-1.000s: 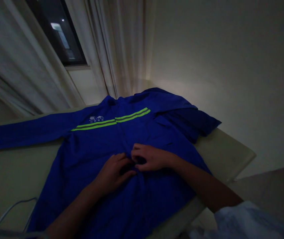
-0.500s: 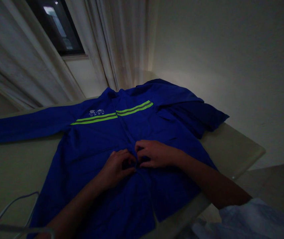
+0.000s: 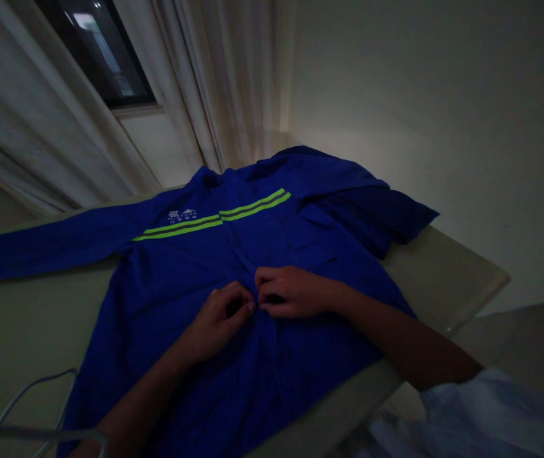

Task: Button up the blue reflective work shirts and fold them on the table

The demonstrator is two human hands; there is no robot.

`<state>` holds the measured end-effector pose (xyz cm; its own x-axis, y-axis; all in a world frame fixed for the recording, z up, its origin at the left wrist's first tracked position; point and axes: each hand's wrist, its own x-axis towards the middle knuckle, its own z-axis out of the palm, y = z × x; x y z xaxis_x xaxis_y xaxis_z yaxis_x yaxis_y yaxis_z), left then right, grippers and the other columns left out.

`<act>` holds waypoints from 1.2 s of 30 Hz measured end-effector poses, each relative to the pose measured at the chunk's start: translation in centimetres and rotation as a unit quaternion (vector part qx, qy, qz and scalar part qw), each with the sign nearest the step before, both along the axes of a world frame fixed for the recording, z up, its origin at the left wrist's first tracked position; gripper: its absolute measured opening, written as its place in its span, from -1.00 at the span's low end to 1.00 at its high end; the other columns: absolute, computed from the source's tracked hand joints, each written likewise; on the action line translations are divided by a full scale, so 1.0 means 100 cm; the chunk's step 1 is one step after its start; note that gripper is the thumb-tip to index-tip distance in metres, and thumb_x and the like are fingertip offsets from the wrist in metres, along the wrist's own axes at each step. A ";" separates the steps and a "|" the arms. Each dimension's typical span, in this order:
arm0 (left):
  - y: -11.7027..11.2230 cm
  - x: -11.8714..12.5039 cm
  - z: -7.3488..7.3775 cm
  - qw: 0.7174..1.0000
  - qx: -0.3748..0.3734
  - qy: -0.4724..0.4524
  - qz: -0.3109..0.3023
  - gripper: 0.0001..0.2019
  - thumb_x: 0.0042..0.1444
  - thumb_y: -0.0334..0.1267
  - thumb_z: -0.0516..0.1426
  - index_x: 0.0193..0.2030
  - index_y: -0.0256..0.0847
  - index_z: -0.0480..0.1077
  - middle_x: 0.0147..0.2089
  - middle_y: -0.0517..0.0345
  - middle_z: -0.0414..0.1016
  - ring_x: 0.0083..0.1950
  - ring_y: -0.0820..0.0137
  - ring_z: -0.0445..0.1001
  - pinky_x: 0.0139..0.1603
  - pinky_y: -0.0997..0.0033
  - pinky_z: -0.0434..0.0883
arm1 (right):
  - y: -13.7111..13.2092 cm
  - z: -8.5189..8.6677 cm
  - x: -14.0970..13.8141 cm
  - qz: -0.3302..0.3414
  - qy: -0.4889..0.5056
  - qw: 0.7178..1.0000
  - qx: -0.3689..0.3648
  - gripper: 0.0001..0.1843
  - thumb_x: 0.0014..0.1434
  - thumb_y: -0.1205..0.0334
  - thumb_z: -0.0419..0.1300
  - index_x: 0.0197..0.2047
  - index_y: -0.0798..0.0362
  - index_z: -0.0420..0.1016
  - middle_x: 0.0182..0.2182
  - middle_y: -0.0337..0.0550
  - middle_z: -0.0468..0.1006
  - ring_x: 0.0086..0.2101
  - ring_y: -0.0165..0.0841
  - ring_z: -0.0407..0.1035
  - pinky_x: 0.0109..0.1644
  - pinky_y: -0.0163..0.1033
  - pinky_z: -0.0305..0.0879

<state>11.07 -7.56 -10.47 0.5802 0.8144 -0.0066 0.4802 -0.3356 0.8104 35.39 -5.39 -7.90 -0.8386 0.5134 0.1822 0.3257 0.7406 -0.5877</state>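
A blue jacket with two neon-green chest stripes lies spread face up on a pale table. Its left sleeve stretches out to the left; the right sleeve is folded over near the table's far right corner. My left hand and my right hand meet at the jacket's front closure, at about waist height. Both hands have their fingers curled and pinch the two front edges of the cloth together. What sits between the fingertips is too dark to make out.
A thin white wire hanger or cable lies at the table's near left. Pale curtains and a dark window stand behind the table. A wall runs along the right, with floor below the table's right corner.
Both hands have crept a little up the front closure, toward the collar. The lower front flap that lay apart half a second ago now lies flat and together.
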 end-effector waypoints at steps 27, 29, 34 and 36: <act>-0.008 0.007 -0.003 0.995 0.041 -0.041 0.076 -0.75 0.41 -0.06 0.10 -0.18 -0.13 0.49 -0.31 0.21 0.50 -0.28 0.36 0.42 -0.21 0.36 0.30 | -0.004 -0.007 -0.010 -0.177 0.021 0.981 -0.072 -0.91 0.22 0.29 0.45 -0.29 0.11 0.67 -0.23 -0.16 0.52 -0.25 -0.37 0.43 -0.14 -0.28 0.27; -0.008 0.007 -0.002 0.995 0.015 -0.055 0.087 -0.72 0.40 -0.02 0.11 -0.18 -0.15 0.50 -0.32 0.22 0.49 -0.30 0.38 0.42 -0.27 0.40 0.30 | -0.001 -0.009 -0.010 -0.165 0.044 0.982 -0.084 -0.91 0.21 0.29 0.46 -0.30 0.11 0.67 -0.23 -0.17 0.51 -0.26 -0.38 0.42 -0.15 -0.29 0.28; -0.008 0.008 0.001 0.993 -0.002 -0.062 0.097 -0.70 0.39 0.02 0.12 -0.16 -0.15 0.50 -0.32 0.23 0.49 -0.31 0.39 0.42 -0.30 0.43 0.30 | 0.006 -0.012 -0.006 -0.128 0.101 0.974 -0.160 -0.88 0.19 0.26 0.46 -0.30 0.12 0.66 -0.27 -0.21 0.46 -0.33 -0.44 0.37 -0.25 -0.34 0.29; -0.009 0.009 0.002 0.994 0.009 -0.056 0.094 -0.71 0.39 0.01 0.11 -0.15 -0.15 0.50 -0.31 0.23 0.50 -0.31 0.39 0.42 -0.30 0.43 0.30 | 0.005 -0.011 -0.005 -0.120 0.108 0.974 -0.160 -0.91 0.20 0.29 0.43 -0.29 0.12 0.65 -0.26 -0.22 0.45 -0.34 -0.45 0.35 -0.26 -0.35 0.28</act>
<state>11.93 -8.45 -10.26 0.4143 0.9079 0.0644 0.4432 -0.2631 0.8569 34.88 -4.90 -9.00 -0.6475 0.7492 0.1396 0.3097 0.4261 -0.8500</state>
